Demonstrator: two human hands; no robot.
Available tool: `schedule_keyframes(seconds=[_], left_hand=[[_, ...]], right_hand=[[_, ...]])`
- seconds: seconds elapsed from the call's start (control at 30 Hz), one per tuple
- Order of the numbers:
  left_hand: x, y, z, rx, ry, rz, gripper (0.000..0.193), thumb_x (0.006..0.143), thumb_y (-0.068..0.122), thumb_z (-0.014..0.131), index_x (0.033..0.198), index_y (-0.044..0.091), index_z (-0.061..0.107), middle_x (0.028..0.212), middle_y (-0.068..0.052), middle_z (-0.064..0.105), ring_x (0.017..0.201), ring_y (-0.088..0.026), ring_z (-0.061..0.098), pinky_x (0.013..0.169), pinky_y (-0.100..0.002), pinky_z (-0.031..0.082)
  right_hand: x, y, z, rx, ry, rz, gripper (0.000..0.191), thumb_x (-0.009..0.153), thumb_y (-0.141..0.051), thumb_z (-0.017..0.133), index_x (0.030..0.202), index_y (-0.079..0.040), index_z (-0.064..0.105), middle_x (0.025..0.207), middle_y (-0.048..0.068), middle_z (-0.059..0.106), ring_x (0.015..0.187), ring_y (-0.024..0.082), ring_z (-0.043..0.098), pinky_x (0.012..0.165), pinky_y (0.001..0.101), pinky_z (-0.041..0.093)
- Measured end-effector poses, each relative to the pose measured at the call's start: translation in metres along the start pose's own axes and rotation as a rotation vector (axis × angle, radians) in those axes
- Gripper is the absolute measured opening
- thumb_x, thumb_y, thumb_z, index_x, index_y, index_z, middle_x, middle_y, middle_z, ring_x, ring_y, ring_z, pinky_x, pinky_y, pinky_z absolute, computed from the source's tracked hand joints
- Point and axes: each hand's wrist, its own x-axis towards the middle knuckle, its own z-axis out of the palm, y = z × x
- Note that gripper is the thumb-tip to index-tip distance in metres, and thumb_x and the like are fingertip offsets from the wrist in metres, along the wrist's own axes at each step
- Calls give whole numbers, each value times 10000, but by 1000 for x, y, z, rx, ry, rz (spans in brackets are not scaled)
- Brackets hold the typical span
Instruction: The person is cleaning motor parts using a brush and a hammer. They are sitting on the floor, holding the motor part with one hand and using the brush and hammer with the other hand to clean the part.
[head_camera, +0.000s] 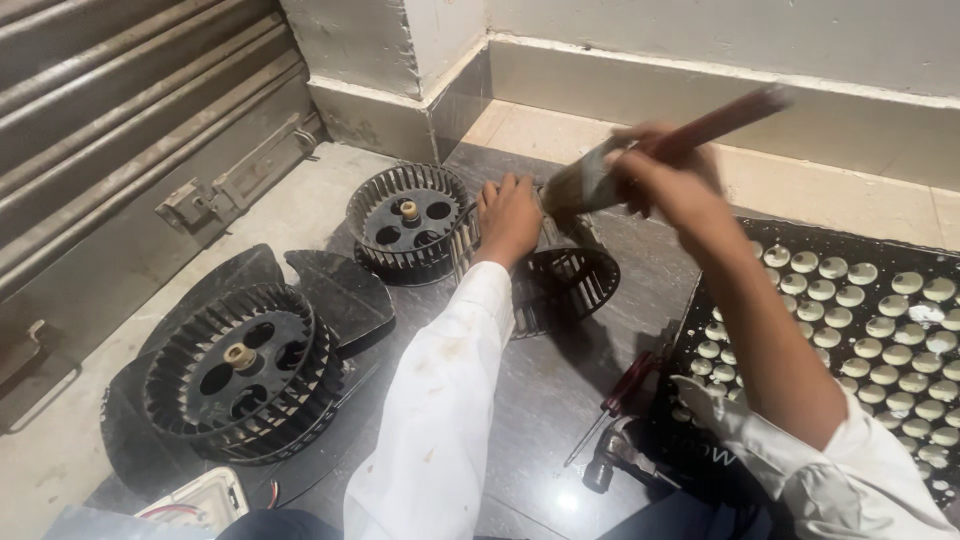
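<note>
Wheel: a black plastic slatted blower wheel lies on its side on the dark tiled floor, under the left hand, whose arm hides its near part.
Left hand: pressed flat on the wheel's top, grasping nothing.
Right hand: blurred, clenched round a red-handled paintbrush, bristles just above the wheel.
Beside the left hand: a second black blower wheel.
Further off: a red-handled screwdriver.

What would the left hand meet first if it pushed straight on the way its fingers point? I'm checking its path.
Probably only bare floor, then the wall base; the left hand already rests on the tipped fan wheel. Depth is unclear.
</note>
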Motion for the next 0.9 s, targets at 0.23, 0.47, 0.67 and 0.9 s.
schedule_keyframes(seconds=[0.23,0.47,0.67,0.9], left_hand=[[-1,-7,-6,-25,-13,-43,372,949,171,481,1282,83,624,1308,-154,566,1237,-422,452,1120,-551,285],[-1,2,0,-35,-43,-84,325,985,190,476,1245,107,652,1325,-125,580,1266,-400,461,1155,-532,298],[1,-4,-2,-27,14,-37,375,926,170,503,1272,88,624,1299,-143,571,1222,-419,452,1103,-544,300],[-3,-2,1,11,-9,-60,341,931,144,516,1245,100,641,1316,-117,579,1240,-394,462,1145,-549,286]], right_hand=[[-10,-19,-19,-114,-176,136,253,881,-69,662,1105,4,753,770,130,699,550,127,521,474,232,412],[-8,-14,14,-25,-103,78,236,863,-63,671,1089,-26,727,785,109,677,545,122,550,434,212,452],[-3,-14,-3,-110,-122,129,229,884,-60,662,1082,21,744,779,162,684,544,156,528,436,218,406],[-12,-3,14,-111,-116,-127,282,881,-157,681,1113,-1,714,811,124,710,566,123,568,453,229,447]])
